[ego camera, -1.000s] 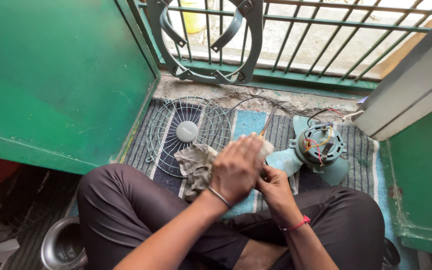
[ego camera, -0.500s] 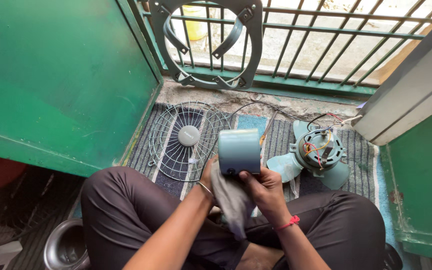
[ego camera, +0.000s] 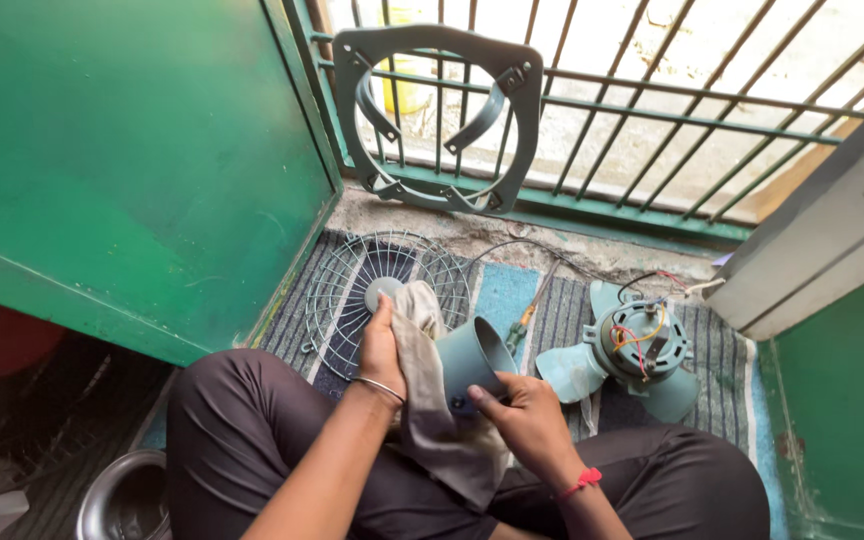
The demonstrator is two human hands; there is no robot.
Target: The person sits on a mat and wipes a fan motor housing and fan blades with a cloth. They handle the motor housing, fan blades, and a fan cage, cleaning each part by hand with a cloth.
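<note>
My right hand grips a grey-blue cup-shaped fan motor cover, tilted with its open mouth toward the upper right. My left hand presses a dirty grey cloth against the cover's left side; the cloth hangs down over my lap. Both hands are above my crossed legs in dark trousers. A fan motor with coloured wires and pale blue blades lies on the mat to the right of my hands.
A round wire fan guard lies on the striped mat. A square grey fan frame leans on the green railing. A screwdriver lies beside the cover. A green metal door stands left; a steel bowl sits bottom left.
The cover has been turned from upright to tilted with its mouth up-right. My left hand moved the cloth up along its left side. The view shifted downward slightly.
</note>
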